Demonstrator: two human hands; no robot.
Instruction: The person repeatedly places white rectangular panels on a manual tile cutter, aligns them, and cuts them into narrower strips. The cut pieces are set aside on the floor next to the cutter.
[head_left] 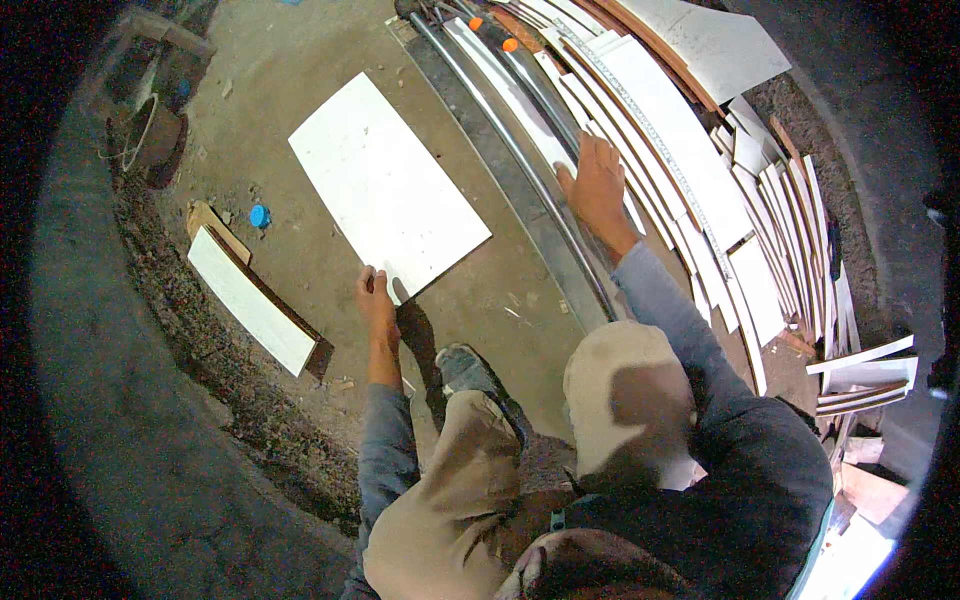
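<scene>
A white rectangular panel (390, 185) lies on the dusty floor. My left hand (375, 290) is at its near left corner, fingers curled on the edge. My right hand (598, 190) is over the long metal tool with rails (500, 140) and orange knobs, beside white strips; its fingers bend down around something I cannot make out, thumb toward the left. A smaller white panel (250, 295) lies on a brown piece at the left, near a small blue round object (259, 216).
Stacks of white strips and offcuts (790, 250) crowd the right side, with a long scale strip (655, 145) among them. A bucket (150, 135) stands at the upper left beside a rough ledge (180, 320). My foot and knees are at the bottom.
</scene>
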